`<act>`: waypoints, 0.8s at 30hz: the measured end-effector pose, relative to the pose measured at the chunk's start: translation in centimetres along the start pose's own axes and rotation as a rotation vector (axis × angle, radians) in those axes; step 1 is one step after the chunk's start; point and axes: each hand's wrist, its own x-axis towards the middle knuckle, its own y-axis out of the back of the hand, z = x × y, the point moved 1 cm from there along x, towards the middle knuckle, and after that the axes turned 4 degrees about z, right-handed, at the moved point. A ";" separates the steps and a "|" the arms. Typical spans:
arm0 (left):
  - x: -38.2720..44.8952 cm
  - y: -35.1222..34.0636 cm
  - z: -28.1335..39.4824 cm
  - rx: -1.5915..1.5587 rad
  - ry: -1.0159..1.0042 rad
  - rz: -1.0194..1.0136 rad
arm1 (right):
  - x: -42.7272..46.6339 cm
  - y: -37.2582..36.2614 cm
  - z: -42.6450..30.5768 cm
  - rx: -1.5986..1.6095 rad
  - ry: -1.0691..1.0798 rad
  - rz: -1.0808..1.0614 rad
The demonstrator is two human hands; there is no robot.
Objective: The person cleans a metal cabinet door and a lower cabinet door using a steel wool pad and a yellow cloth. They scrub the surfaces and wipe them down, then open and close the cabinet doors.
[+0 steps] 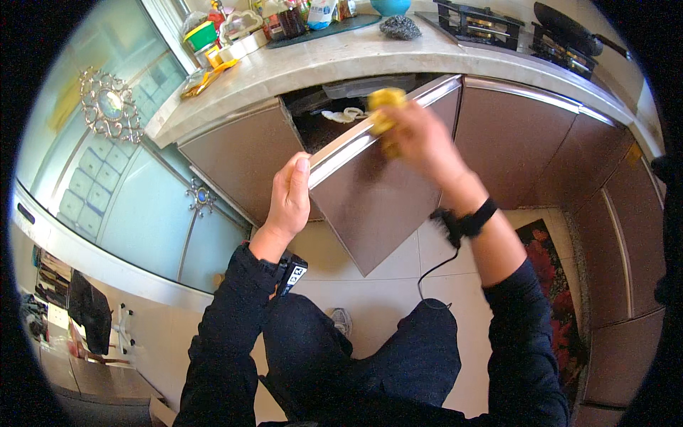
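Observation:
A brown cabinet door (384,197) stands partly open in front of me, with a shiny metal strip (341,159) along its upper edge. My left hand (291,195) grips the door's free upper corner, thumb towards me. Blurred by motion, my right hand (421,133) holds a yellow cloth (387,104) against the metal strip near the middle of the door's top edge. Behind the door, the dark cabinet interior (315,131) shows a white curved object (344,115) that I cannot identify.
Above runs a pale stone countertop (320,56) bearing a steel wool scourer (400,28), bottles and packets. A gas stove (480,26) with a black wok (565,26) is at the right. Frosted glass doors (139,197) stand left. A patterned mat (555,288) lies on the tiled floor.

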 end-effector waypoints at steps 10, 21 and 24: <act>1.3 1.9 -0.9 -0.077 0.162 -0.160 | 0.3 -2.1 -4.8 -0.239 -0.196 0.091; 1.3 2.1 -0.8 -0.189 0.259 -0.189 | -2.8 -3.4 -9.6 0.315 -0.121 0.282; 1.2 1.8 -1.3 -0.290 0.212 -0.166 | -2.0 -5.2 -10.8 0.123 0.204 0.198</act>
